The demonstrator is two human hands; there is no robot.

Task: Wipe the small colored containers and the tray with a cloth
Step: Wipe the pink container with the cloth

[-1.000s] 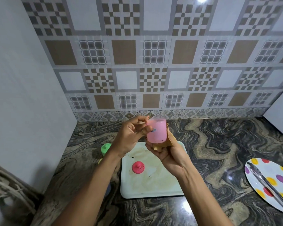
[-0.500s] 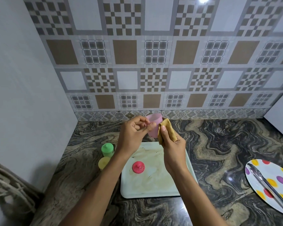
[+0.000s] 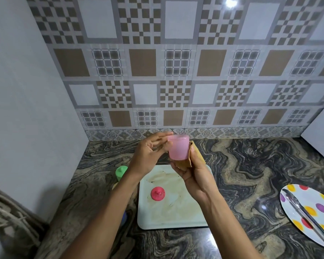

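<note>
We are holding the pink container (image 3: 178, 148) in the air above the far edge of the tray (image 3: 176, 219), wider end up, and its rim is blurring in the picture. Our left hand (image 3: 148, 156) is curling its fingertips against the container's left side near the rim and pinching it there. Our right hand (image 3: 194, 177) is cupping the container from below and from the right. Its fingers and thumb are folding around the tan cloth (image 3: 184, 163), which is pressing against the container's base and right side.

The tray is lying flat on the marbled counter (image 3: 250, 174), and brownish smears are showing across its pale surface. A pink lid (image 3: 157, 193) is sitting on the tray's left half, knob up. A green container (image 3: 121, 171) is standing on the counter just left of the tray's far left corner. A yellow one (image 3: 115, 186) is peeking out beside it, mostly hidden by our left forearm. Well to the right of the tray, a spotted plate (image 3: 316, 206) is carrying metal tongs (image 3: 305, 212).
</note>
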